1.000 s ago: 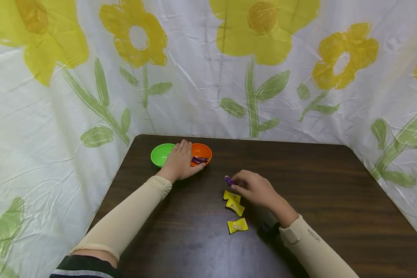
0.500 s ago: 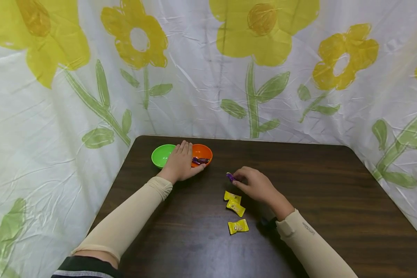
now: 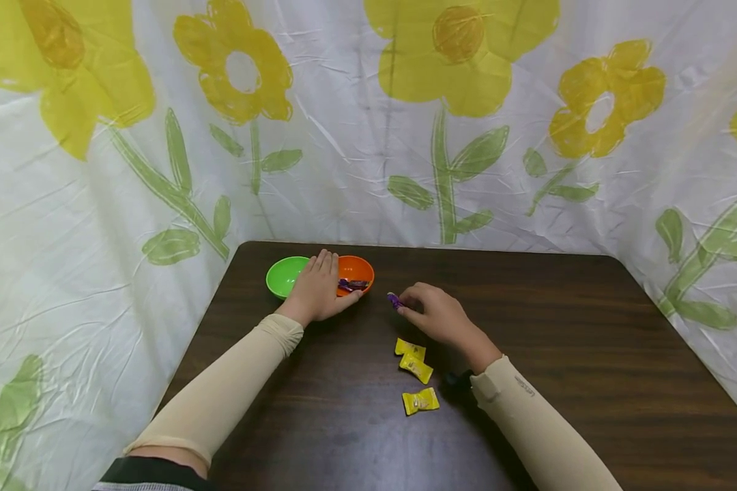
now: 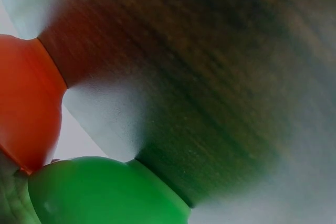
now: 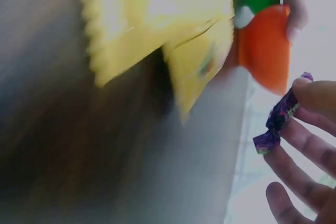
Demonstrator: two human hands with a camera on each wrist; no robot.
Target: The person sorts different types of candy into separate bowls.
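Observation:
My right hand (image 3: 437, 314) pinches a purple wrapped candy (image 5: 282, 113) between thumb and fingers, above the table and to the right of the bowls. An orange bowl (image 3: 361, 266) with purple candies (image 3: 353, 285) in it stands beside a green bowl (image 3: 280, 276) at the far left of the table. My left hand (image 3: 316, 288) rests over the place where the two bowls meet, its fingers straight and its thumb along the orange bowl's near rim. In the left wrist view, both bowls' outer walls show, with only a bit of the hand at the lower left.
Several yellow wrapped candies (image 3: 416, 367) lie on the dark wooden table (image 3: 559, 327), just nearer than my right hand. A white curtain with yellow flowers (image 3: 344, 136) hangs behind the table's far edge.
My right hand has moved away from the yellow candies, forward and a little left toward the orange bowl, carrying the purple candy. The left hand has stayed on the bowls.

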